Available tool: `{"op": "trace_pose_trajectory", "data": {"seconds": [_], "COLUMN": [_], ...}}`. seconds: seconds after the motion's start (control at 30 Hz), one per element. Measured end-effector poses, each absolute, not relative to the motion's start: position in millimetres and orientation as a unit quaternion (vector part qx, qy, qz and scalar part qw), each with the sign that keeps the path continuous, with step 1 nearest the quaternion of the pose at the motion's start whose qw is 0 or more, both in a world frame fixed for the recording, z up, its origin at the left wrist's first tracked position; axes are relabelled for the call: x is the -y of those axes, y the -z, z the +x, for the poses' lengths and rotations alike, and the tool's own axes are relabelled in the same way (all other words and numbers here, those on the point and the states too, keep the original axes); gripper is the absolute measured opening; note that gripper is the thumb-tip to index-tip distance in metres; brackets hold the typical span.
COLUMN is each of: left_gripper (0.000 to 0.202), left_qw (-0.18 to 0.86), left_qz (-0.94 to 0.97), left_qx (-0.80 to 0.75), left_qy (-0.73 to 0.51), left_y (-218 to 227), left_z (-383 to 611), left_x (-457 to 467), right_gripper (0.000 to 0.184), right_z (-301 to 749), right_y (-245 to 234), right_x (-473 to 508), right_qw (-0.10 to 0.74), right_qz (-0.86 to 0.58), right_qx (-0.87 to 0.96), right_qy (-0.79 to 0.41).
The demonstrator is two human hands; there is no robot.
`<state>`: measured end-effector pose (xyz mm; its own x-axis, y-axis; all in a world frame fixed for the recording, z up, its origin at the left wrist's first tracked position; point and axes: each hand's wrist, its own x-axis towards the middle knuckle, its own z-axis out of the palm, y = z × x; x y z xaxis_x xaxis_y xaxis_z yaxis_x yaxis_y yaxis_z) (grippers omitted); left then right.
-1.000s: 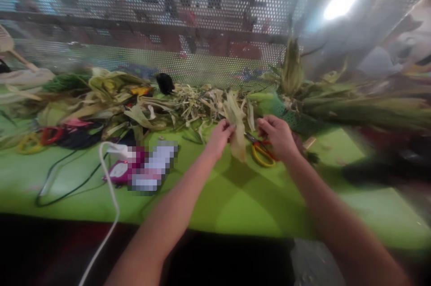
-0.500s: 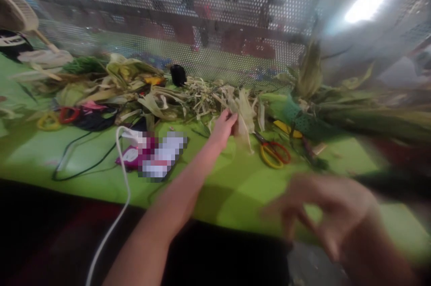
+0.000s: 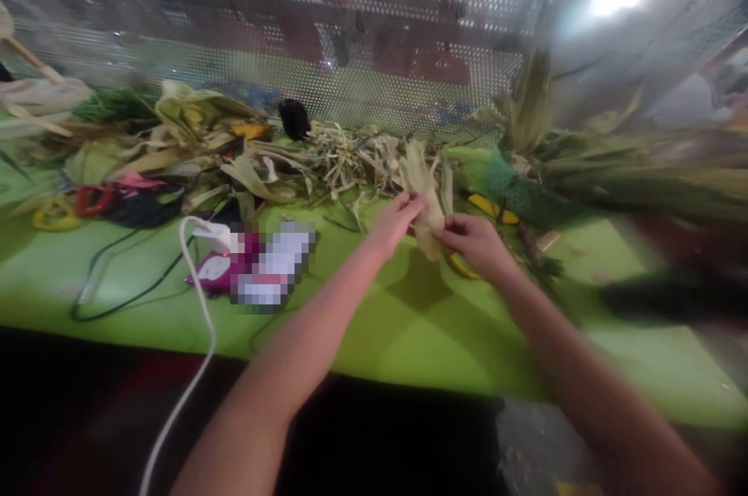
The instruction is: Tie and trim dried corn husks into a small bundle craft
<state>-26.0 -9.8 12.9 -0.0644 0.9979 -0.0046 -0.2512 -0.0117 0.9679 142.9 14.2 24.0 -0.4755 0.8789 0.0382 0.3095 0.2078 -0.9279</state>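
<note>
My left hand [image 3: 393,223] pinches a pale corn husk [image 3: 423,192] held upright over the green table [image 3: 409,325]. From the right, my right hand [image 3: 476,243] grips the lower edge of the same husk with closed fingers. Under my right hand lie yellow-handled scissors [image 3: 461,265], mostly hidden. A heap of dry husk strips [image 3: 351,157] lies just behind the hands.
A perforated metal screen [image 3: 351,52] stands along the table's far edge. Green corn stalks [image 3: 613,177] lie at the right. A white cable [image 3: 192,340], a black cord [image 3: 117,286] and a pink item [image 3: 216,270] lie at the left, with more husks [image 3: 192,130] behind.
My right hand, which had drawn back toward me half a second ago, has returned to the husk and gripped it. My left hand has kept its hold.
</note>
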Motion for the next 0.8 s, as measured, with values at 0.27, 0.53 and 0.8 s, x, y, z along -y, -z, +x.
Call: {"op": "trace_pose_trajectory", "data": {"seconds": [0.27, 0.53, 0.8], "left_gripper": [0.041, 0.036, 0.018], "left_qw": [0.541, 0.502, 0.405], "left_qz": [0.476, 0.514, 0.577], "left_qx": [-0.457, -0.463, -0.523], "left_qy": [-0.521, -0.519, -0.480], "left_y": [-10, 4, -6], "left_z": [-23, -23, -16], "left_x": [11, 5, 11], "right_gripper": [0.027, 0.017, 0.012], "right_z": [146, 146, 148], "right_y": [-26, -30, -24], "right_x": [-20, -15, -15], "right_qw": [0.354, 0.353, 0.312], "right_qz": [-0.420, -0.424, -0.456], "right_qx": [0.677, 0.718, 0.780], "right_qy": [-0.490, -0.425, -0.295]}}
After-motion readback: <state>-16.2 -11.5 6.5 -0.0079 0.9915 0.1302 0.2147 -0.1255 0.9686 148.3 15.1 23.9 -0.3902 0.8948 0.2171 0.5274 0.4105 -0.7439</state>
